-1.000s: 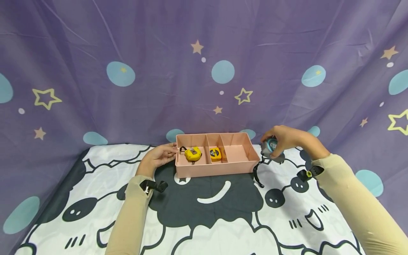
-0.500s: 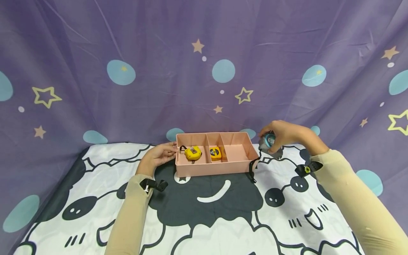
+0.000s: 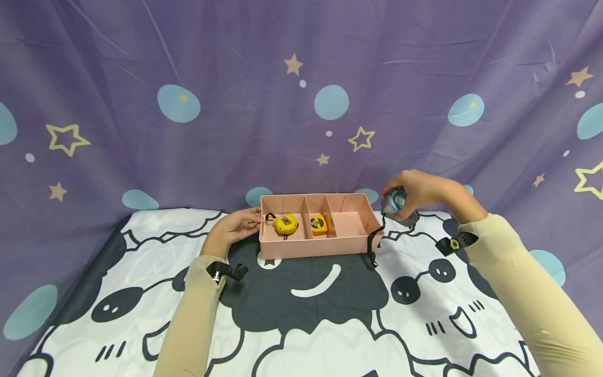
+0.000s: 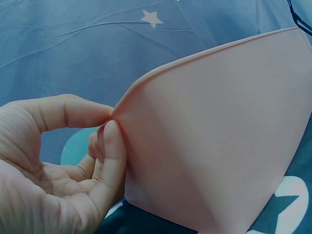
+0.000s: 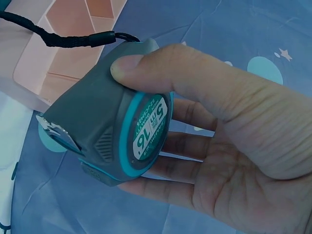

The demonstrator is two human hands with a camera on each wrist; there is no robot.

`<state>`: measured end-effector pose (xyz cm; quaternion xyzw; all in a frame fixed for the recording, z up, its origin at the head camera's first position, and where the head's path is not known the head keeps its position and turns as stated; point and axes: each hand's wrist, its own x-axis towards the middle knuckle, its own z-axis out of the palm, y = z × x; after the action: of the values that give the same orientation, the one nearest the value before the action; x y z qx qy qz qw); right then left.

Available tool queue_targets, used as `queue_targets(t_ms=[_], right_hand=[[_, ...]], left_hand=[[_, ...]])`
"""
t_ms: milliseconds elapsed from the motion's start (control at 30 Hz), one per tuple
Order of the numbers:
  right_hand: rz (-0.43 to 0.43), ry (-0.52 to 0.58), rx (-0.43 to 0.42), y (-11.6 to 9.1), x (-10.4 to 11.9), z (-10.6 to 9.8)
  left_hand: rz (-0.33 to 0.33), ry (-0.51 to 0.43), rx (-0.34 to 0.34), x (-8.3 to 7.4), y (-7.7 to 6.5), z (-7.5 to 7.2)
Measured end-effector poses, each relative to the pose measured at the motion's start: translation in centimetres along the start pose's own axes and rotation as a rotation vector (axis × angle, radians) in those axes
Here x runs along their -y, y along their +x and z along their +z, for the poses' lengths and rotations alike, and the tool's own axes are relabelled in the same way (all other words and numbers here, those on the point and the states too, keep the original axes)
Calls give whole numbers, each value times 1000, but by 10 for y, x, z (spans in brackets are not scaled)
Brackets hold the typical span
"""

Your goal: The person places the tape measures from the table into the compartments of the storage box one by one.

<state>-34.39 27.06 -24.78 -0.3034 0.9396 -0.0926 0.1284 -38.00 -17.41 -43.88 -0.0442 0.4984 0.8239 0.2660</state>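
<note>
My right hand (image 3: 421,189) grips a grey and teal tape measure (image 3: 395,201), held beside the right end of a pink divided box (image 3: 320,248). In the right wrist view the thumb lies over the tape measure's case (image 5: 95,92), the fingers are behind it, and a label reads 5 m / 16. Its black wrist strap (image 3: 371,246) hangs across the box's front right corner. My left hand (image 3: 235,228) pinches the left end of the box, with fingertips (image 4: 111,134) at the wall's edge in the left wrist view.
A yellow tape measure (image 3: 285,224) with a black strap lies in the box's left compartment. A smaller yellow-orange tape measure (image 3: 319,225) sits in the middle one. Behind the box rises a purple curtain (image 3: 245,131). A patterned black-and-white cloth (image 3: 330,345) covers the table.
My right hand has lifted the grey and teal tape measure and shifted slightly left, its strap swinging in front of the box. The left hand keeps its place.
</note>
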Motion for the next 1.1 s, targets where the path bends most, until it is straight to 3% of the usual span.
queue_targets(t_ms=[1100], right_hand=[[66,-84,-66,3,17,-36]], left_hand=[[6,14,11,-1,-3,1]])
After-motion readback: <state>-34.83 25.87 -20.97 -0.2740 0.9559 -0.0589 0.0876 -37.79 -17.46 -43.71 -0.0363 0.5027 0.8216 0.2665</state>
